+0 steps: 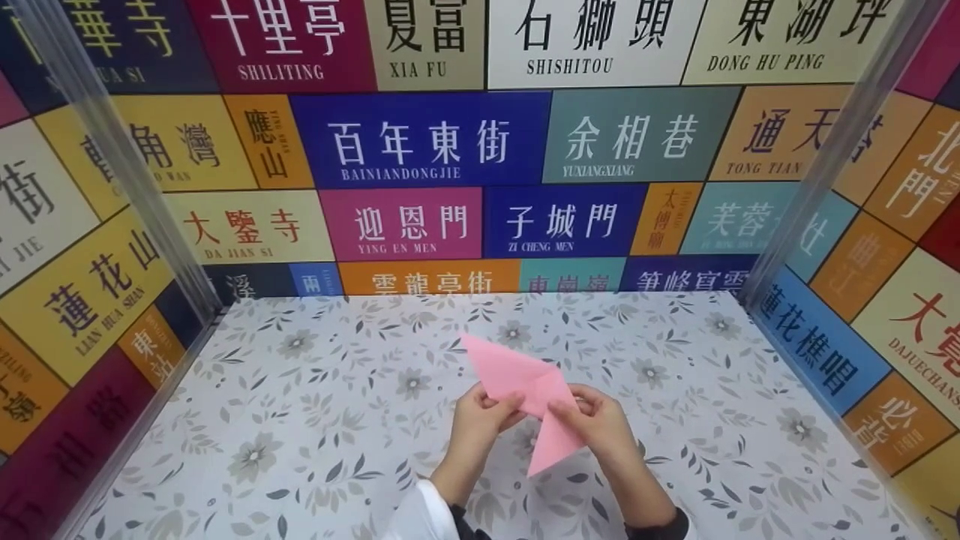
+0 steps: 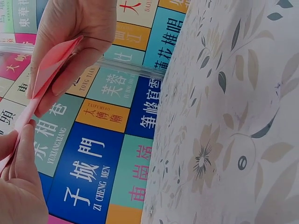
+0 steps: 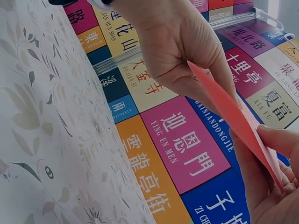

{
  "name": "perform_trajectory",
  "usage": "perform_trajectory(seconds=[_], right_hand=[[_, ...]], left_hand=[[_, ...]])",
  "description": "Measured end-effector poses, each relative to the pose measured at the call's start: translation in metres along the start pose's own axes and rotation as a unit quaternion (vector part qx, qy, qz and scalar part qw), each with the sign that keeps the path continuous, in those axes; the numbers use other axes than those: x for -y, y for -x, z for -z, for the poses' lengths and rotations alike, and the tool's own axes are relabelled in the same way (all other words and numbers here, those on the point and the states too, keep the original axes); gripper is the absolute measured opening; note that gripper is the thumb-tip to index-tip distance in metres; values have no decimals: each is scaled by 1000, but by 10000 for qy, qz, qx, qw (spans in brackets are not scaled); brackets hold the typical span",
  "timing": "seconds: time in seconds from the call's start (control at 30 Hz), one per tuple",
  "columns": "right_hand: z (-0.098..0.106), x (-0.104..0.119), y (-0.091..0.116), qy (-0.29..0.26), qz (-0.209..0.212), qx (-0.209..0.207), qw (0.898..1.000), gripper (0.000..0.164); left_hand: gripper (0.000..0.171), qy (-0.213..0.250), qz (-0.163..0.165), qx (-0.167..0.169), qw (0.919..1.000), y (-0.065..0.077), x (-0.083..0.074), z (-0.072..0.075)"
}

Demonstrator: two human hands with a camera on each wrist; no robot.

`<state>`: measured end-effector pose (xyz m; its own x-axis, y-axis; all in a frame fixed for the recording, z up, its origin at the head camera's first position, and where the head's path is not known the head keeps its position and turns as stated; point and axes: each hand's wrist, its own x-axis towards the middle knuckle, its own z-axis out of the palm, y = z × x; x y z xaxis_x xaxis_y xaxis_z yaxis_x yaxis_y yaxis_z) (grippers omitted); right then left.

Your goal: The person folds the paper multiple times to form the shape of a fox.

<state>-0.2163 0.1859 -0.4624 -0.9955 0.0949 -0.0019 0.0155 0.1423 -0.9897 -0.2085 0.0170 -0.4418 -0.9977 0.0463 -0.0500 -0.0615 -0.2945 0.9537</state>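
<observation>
A folded sheet of pink paper [image 1: 517, 371] with pointed corners is held between both hands above the table. My left hand [image 1: 484, 412] pinches its lower left edge, thumb on the near face. On the other side my right hand [image 1: 596, 420] pinches it, the thumb lying across the face near a fold. One point of the paper aims up and left, another hangs down between the wrists. In the left wrist view the paper [image 2: 49, 65] is seen nearly edge-on, and its layers part slightly. The right wrist view shows the paper [image 3: 233, 116] as a narrow slanted strip.
Beneath the hands lies a table [image 1: 337, 405] with a white, floral-patterned cover. Panels of colourful place-name signs [image 1: 420, 139] stand behind it and at both sides. Clear corner strips [image 1: 127, 150] join the panels.
</observation>
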Motion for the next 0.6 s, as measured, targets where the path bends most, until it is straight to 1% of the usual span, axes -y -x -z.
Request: perform_trajectory(seconds=[0.1,0.27,0.47,0.6], right_hand=[[-1,0,0,7,-43,-70,10000,38],[-3,0,-2,96,-152,-204,9996,38],[-5,-1,-3,243,-300,-553,9977,41],[-8,-1,-2,251,-356,-647,9970,42]], left_hand=[[30,-38,2,-20,10000,-4,6,1],[31,-63,-19,27,10000,-12,20,3],[35,-261,-104,22,9996,-12,26,3],[39,-378,-218,-53,9990,-11,29,3]])
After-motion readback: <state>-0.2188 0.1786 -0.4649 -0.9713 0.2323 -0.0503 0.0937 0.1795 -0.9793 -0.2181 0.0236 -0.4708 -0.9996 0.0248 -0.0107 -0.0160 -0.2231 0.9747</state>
